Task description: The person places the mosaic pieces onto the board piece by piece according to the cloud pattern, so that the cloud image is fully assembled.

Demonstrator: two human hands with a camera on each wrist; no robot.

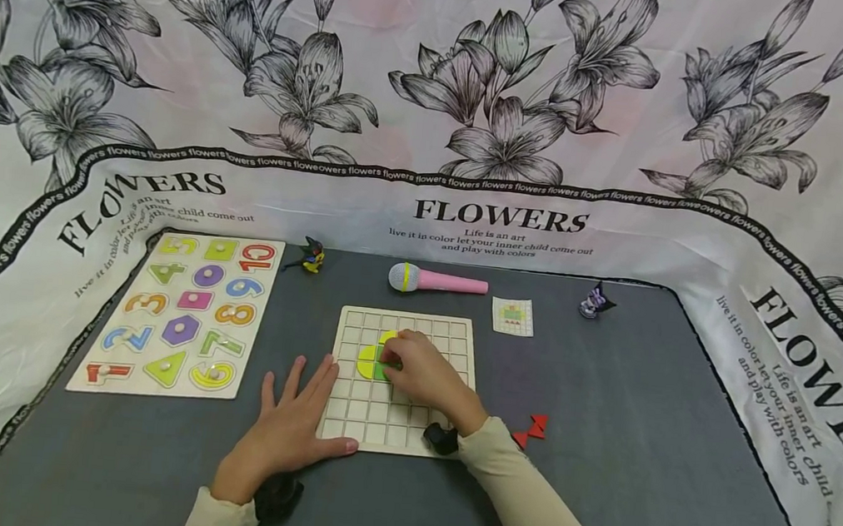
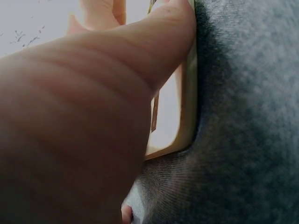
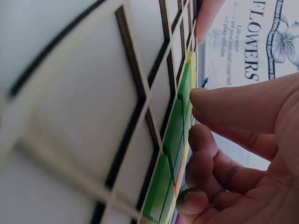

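Observation:
A square wooden grid board [image 1: 395,436] lies on the dark tabletop, with yellow pieces [image 1: 366,363] and green pieces [image 1: 382,370] flat near its middle. My left hand [image 1: 290,427] is spread at the board's left side, fingertips along the left edge and thumb on the front edge. Over the coloured pieces my right hand [image 1: 419,371] bends its fingers down. Seen from the right wrist, the thumb [image 3: 210,105] comes right up to a green piece [image 3: 184,81], with curled fingers [image 3: 201,158] beside it. I cannot tell whether the right fingers pinch a piece.
Several red pieces [image 1: 538,426] lie right of the board. A small pattern card [image 1: 511,326] is behind them. Further back are a pink toy microphone [image 1: 450,283] and two small figurines, one dark and yellow [image 1: 312,256], one purple [image 1: 594,301]. A number-and-shape board [image 1: 155,386] lies left.

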